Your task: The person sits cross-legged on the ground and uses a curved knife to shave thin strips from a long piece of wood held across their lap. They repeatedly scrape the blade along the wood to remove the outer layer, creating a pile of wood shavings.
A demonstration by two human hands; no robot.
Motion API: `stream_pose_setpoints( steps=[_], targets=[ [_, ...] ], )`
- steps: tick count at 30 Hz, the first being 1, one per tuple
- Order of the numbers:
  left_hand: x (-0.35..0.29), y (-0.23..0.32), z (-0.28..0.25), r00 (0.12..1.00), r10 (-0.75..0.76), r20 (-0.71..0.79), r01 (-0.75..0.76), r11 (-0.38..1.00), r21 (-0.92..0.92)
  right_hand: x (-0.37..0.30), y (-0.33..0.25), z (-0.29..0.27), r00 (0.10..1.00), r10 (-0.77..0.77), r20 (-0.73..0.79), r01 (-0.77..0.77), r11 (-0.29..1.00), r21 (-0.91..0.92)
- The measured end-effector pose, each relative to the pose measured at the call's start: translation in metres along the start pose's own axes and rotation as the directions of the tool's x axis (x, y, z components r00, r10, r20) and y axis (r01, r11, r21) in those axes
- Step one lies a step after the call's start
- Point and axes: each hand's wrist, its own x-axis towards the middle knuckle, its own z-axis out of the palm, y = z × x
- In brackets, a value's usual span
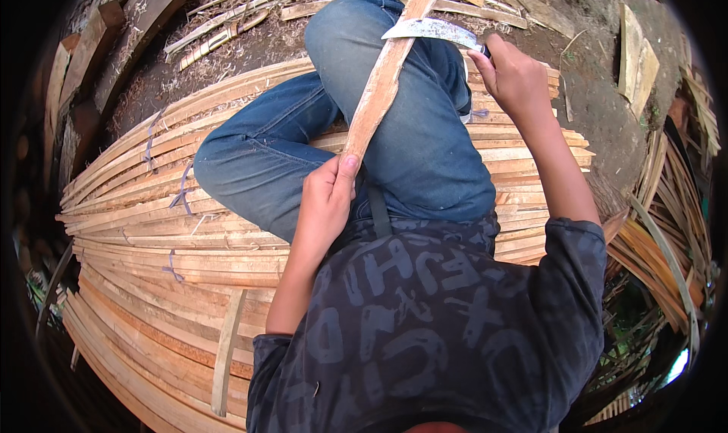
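A long, rough-edged wooden strip (378, 92) slants across my raised thigh, its far end running past the top of the view. My left hand (327, 190) is closed round its near end, thumb on top. In my right hand (513, 75) is a knife with a curved, pale blade (432, 29), the fist wrapped round the handle. The blade lies across the strip near my knee, its tip just past the strip's left edge. Most of the handle is hidden by my fingers.
I sit on stacked bundles of wooden slats (227, 243), some tied with purple string (180, 194). One loose slat (227, 353) lies crosswise on them. Shavings and offcuts (220, 39) cover the ground ahead. Thick boards (136, 39) stand at left; long strips (652, 266) are heaped at right.
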Motion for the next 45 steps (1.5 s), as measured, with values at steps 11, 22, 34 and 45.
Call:
stream_pose_setpoints(
  steps=[11, 22, 34, 45],
  targets=[
    [0.005, -0.002, -0.001, 0.999, 0.004, 0.045, -0.003, 1.000, -0.021, 0.009, 0.010, 0.006, 0.997, -0.052, -0.050, 0.049, 0.998, -0.045],
    [0.006, -0.002, -0.002, 0.996, -0.059, 0.074, 0.066, 0.994, -0.087, 0.019, 0.014, 0.006, 0.988, 0.153, 0.026, -0.150, 0.984, -0.096],
    [0.012, 0.008, 0.001, 0.972, -0.100, 0.214, 0.142, 0.971, -0.193, 0.012, -0.051, 0.023, 0.903, 0.371, 0.217, -0.391, 0.918, 0.056],
    [0.019, 0.006, 0.008, 0.996, 0.072, 0.060, -0.072, 0.997, -0.001, 0.053, -0.010, 0.062, 0.833, 0.553, 0.005, -0.553, 0.832, -0.040]
  ],
)
